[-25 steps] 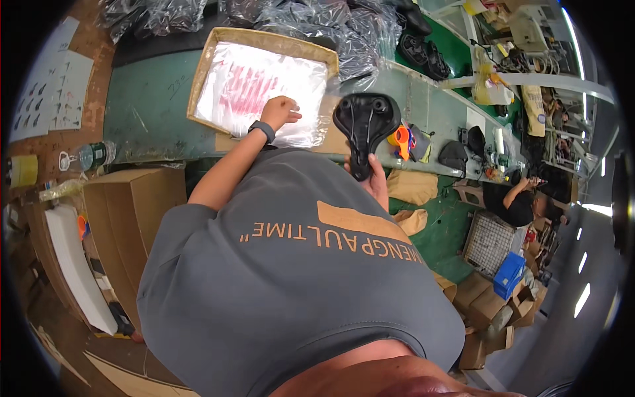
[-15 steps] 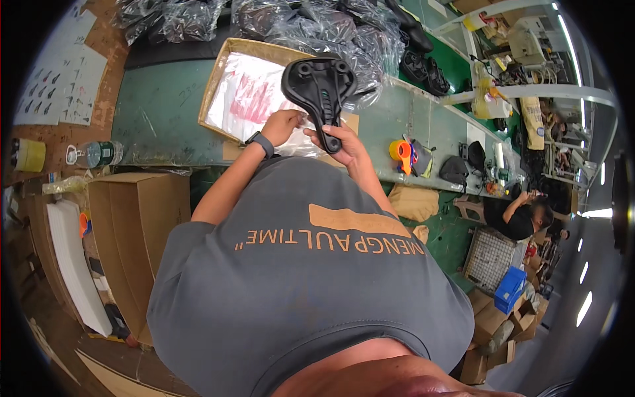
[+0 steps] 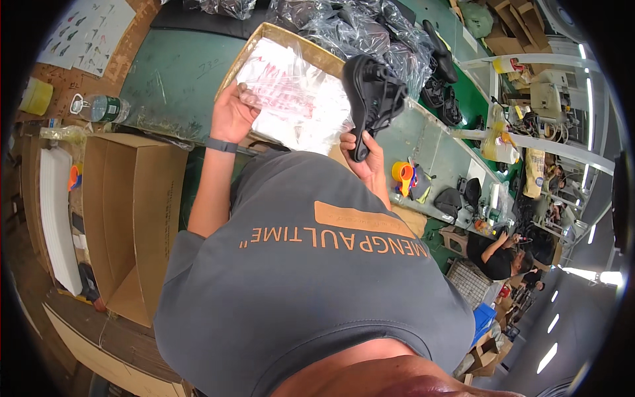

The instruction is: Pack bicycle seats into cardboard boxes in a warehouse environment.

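Observation:
A black bicycle saddle [image 3: 360, 92] is held up by its narrow nose in my right hand [image 3: 368, 162], fingers and thumb wrapped round it. It is turned partly on its side, the rails and underside facing right. My left hand [image 3: 235, 111] is at the left edge of a shallow cardboard box [image 3: 233, 71], its fingers closed on a clear plastic bag [image 3: 281, 99] with reddish print. The bag stretches over the white sheets or bags inside the box, toward the saddle. Where the bag ends on the right is hard to make out.
Plastic-wrapped saddles [image 3: 344, 33] lie along the far side of the green table [image 3: 178, 73]. An orange cup-shaped thing [image 3: 401, 173] stands at the right, near black saddle pieces [image 3: 448, 202]. At the left are a plastic bottle [image 3: 106, 108] and an open carton [image 3: 135, 218]. Another person [image 3: 493, 255] sits far right.
My left hand has moved left, away from the saddle, drawing the plastic bag out over the box. The right hand has shifted right and turned the saddle onto its side.

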### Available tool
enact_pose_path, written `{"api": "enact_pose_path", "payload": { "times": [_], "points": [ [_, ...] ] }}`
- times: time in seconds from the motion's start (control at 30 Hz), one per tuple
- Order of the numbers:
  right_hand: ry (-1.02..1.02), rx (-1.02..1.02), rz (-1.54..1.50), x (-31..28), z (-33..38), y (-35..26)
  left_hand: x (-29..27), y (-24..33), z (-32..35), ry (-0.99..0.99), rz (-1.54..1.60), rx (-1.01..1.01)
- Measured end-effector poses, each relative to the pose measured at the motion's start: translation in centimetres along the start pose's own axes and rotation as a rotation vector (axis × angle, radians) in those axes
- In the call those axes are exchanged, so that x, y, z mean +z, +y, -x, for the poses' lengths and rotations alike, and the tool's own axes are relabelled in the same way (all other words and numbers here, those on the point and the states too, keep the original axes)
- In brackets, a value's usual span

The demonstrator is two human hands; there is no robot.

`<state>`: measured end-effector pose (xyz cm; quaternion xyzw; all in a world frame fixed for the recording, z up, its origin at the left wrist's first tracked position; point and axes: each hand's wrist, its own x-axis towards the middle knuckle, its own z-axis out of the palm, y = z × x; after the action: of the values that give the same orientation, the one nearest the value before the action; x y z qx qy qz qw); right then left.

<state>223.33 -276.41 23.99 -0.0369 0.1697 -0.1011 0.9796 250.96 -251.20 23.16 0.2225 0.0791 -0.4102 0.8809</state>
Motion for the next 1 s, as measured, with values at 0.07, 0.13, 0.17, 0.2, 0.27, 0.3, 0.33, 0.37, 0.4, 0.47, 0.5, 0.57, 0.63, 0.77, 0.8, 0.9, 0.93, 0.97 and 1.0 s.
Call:
{"api": "enact_pose_path", "payload": {
  "times": [0.07,0.13,0.17,0.2,0.27,0.3,0.33,0.37,0.4,0.47,0.5,0.57,0.63,0.77,0.8,0.9,0.93,0.97,1.0],
  "points": [
    [-0.061,-0.06,0.3,1.9,1.1,-0.3,0.9,0.2,-1.4,0.035,-0.221,-0.063],
    [-0.01,-0.085,0.782,4.0,2.1,-1.2,4.7,-1.5,-2.3,0.125,-0.466,-0.047],
    [0.131,-0.109,0.971,4.4,2.4,-1.5,6.3,-2.2,-3.1,0.085,-0.614,-0.004],
    [0.28,-0.131,1.155,4.5,2.4,-1.5,7.9,-3.2,-4.0,0.039,-0.762,0.042],
    [0.209,-0.499,1.732,5.0,2.0,-1.5,12.6,-6.4,-5.6,-0.121,-1.021,0.422],
    [0.299,-0.423,1.647,4.5,1.7,-1.6,14.9,-7.6,-5.8,-0.36,-1.109,0.419],
    [0.373,-0.347,1.556,4.2,1.3,-1.9,17.5,-8.2,-5.2,-0.596,-1.187,0.424],
    [0.392,-0.175,1.265,4.6,0.6,-2.4,20.2,-8.6,-4.5,-0.781,-1.248,0.351],
    [0.399,-0.015,0.966,5.0,0.2,-3.3,22.4,-8.7,-4.0,-0.968,-1.302,0.275],
    [0.377,0.024,0.631,2.5,0.2,-6.1,24.2,-8.4,-5.9,-0.883,-1.267,0.386],
    [0.235,0.014,0.384,1.4,0.3,-8.1,24.5,-7.2,-8.5,-0.777,-1.251,0.513],
    [0.006,0.015,0.381,1.8,0.2,-12.9,23.8,-3.1,-14.7,-0.324,-1.226,0.584],
    [0.238,-0.126,0.529,-0.2,-0.6,-17.5,23.5,2.3,-19.6,-0.003,-1.228,0.608],
    [0.618,-0.43,0.662,-6.9,-4.0,-30.0,25.9,10.1,-22.6,0.294,-1.134,0.921],
    [0.619,-0.473,0.624,-8.8,-5.1,-33.7,26.0,11.3,-22.8,0.269,-1.123,0.976],
    [0.597,-0.589,0.455,-15.5,-9.7,-45.8,28.3,7.1,-23.1,0.569,-1.419,1.085],
    [0.629,-0.59,0.412,-17.0,-11.5,-49.9,27.4,5.3,-23.7,0.471,-1.445,1.117],
    [0.67,-0.603,0.373,-18.6,-12.7,-53.2,24.9,2.8,-24.9,0.362,-1.46,1.135],
    [0.722,-0.679,0.332,-18.7,-16.2,-54.9,23.0,0.5,-24.6,0.265,-1.557,1.11]
  ]
}}
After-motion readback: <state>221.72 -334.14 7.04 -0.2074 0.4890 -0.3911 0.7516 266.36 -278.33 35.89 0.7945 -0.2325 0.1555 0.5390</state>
